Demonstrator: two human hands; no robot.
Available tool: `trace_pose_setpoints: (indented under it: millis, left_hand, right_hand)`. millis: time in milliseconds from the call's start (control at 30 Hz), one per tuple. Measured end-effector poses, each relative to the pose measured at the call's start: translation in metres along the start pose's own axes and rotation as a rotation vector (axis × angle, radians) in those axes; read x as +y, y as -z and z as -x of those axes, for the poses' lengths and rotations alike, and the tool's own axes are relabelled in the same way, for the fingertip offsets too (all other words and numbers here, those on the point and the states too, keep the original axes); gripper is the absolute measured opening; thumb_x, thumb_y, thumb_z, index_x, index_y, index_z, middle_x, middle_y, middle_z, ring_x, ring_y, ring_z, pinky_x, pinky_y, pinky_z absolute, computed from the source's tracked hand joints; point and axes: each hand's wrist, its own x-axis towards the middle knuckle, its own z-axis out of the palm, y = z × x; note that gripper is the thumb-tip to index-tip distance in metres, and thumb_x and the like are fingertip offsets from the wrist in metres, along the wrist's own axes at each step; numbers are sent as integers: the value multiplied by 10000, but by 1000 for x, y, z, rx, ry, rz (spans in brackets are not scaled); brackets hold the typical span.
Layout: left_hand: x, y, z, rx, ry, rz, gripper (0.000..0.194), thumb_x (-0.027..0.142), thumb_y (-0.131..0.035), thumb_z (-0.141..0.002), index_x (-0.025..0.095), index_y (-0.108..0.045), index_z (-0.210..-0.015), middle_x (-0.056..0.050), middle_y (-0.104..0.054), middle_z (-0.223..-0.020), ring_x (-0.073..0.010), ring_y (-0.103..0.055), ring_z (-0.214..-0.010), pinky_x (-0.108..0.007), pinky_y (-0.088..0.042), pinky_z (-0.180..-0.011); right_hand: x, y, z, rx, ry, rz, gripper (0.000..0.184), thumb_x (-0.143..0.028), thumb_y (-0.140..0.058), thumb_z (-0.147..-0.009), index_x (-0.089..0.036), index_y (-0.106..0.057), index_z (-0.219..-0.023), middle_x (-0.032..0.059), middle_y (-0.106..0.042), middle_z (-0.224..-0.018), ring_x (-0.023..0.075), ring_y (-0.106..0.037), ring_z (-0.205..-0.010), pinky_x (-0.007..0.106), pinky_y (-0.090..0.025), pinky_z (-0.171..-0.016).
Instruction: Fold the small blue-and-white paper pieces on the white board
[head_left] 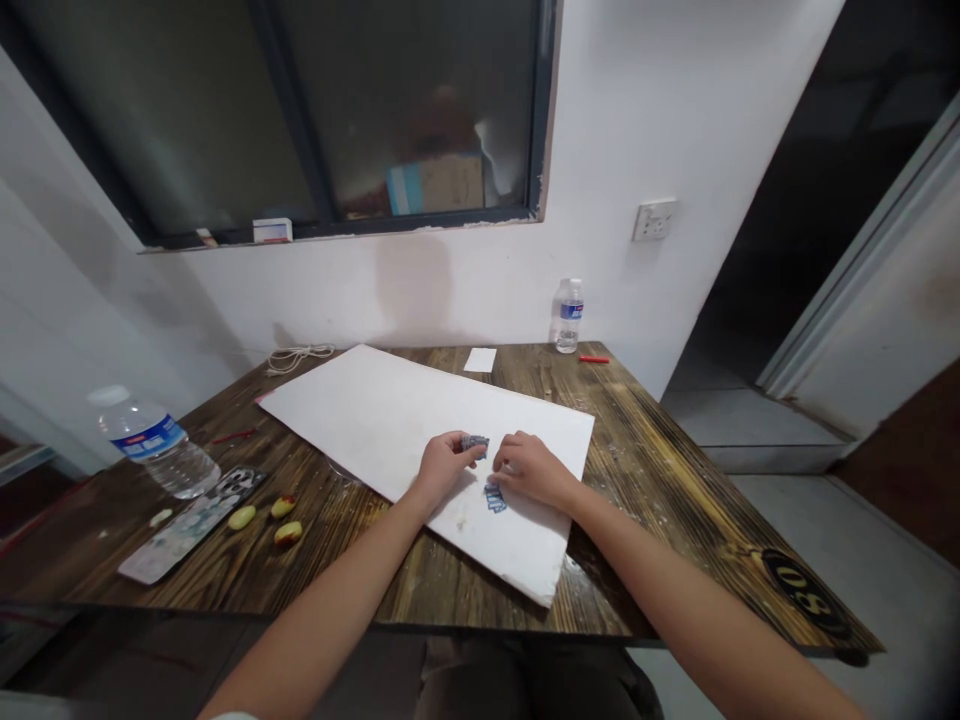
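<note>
On the white board (pixel 390 400), my left hand (pixel 444 465) pinches a small dark grey-blue patterned piece (pixel 472 442) between thumb and fingers. My right hand (pixel 534 468) is close beside it, with fingers curled and pressed together. What those fingers hold, if anything, is hidden. Just under its fingertips lies a small blue-and-white patterned piece (pixel 495 498) with an uneven outline, flat on the board. Whether the right fingertips touch this piece, I cannot tell. The exact kind of both pieces is too small to make out.
Left on the wooden table (pixel 622 560) stand a large water bottle (pixel 154 445), a long patterned box (pixel 191 525) and several yellow-green fruits (pixel 285 533). Toward the wall are a cable (pixel 298 355), a white card (pixel 480 360), a small bottle (pixel 570 318) and a red pen (pixel 594 359).
</note>
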Motion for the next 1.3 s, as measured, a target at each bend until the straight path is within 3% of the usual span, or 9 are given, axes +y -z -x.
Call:
trace_pose_setpoints:
  millis: [167,400,567,633,733,800,900,1033,1300]
  left_hand:
    - [0,-2,4,-65,-8,-25,288,393,-767,-624,148,-617,-635,14,-593,-549,-114,-515,-524,-225,-367,-513]
    - [4,-5,5,-157,-12,-12,299,420,-760,-626,140,-668,-676,-4,-628,-585,-125,-540,-557,-231,-379,-543]
    - [6,-4,4,-88,27,65,297,411,-727,-663,130,-700,-756,-24,-647,-605,-116,-528,-538,-228,-377,-515]
    - [5,-1,3,-36,21,87,304,411,-724,-671,125,-695,-769,-24,-642,-606,-114,-528,-543,-226,-381,-514]
    - [2,2,1,33,28,94,312,421,-719,-678,123,-681,-763,-17,-625,-586,-113,-524,-537,-225,-382,-506]
    - [1,2,0,55,31,91,307,417,-723,-668,124,-673,-744,-16,-621,-580,-116,-531,-542,-228,-390,-513]
    - [-1,2,-1,49,21,81,295,409,-724,-662,128,-670,-738,-16,-625,-586,-124,-547,-555,-236,-408,-535]
    - [-5,0,-2,-15,-15,35,274,392,-731,-655,134,-664,-718,-11,-629,-596,-126,-551,-559,-240,-411,-550]
    - [2,-2,7,-108,-49,-92,365,487,-743,-636,141,-627,-630,9,-578,-548,-121,-507,-539,-233,-349,-522]
  right_hand:
    - [0,3,-3,206,-124,-148,126,-327,-654,-833,-204,-632,-818,19,-596,-783,164,-515,-754,287,-387,-694]
    - [2,0,-5,253,-167,-240,245,-384,-595,-862,-192,-615,-711,21,-602,-723,158,-525,-692,287,-395,-655]
    - [11,5,-6,384,-291,-331,275,-437,-609,-829,-190,-614,-708,21,-621,-710,153,-526,-662,286,-410,-642]
    - [12,11,-5,307,-288,-442,305,-480,-626,-802,-187,-619,-717,11,-612,-684,143,-516,-630,269,-406,-602]
    - [7,15,-4,-5,-146,-530,305,-475,-653,-783,-183,-632,-699,5,-616,-696,137,-523,-641,261,-411,-613]
    - [2,13,-3,-124,-76,-458,260,-427,-658,-796,-187,-645,-698,3,-620,-708,137,-525,-654,263,-413,-636]
    - [-2,7,-1,-142,17,-196,147,-317,-696,-783,-196,-662,-706,15,-626,-738,163,-550,-753,288,-408,-720]
    - [-1,1,1,-62,14,-44,149,-319,-750,-739,-209,-667,-796,32,-623,-844,184,-545,-838,306,-392,-760]
    - [0,1,-4,219,-172,-226,145,-337,-647,-821,-203,-609,-780,6,-595,-756,151,-515,-709,265,-395,-643]
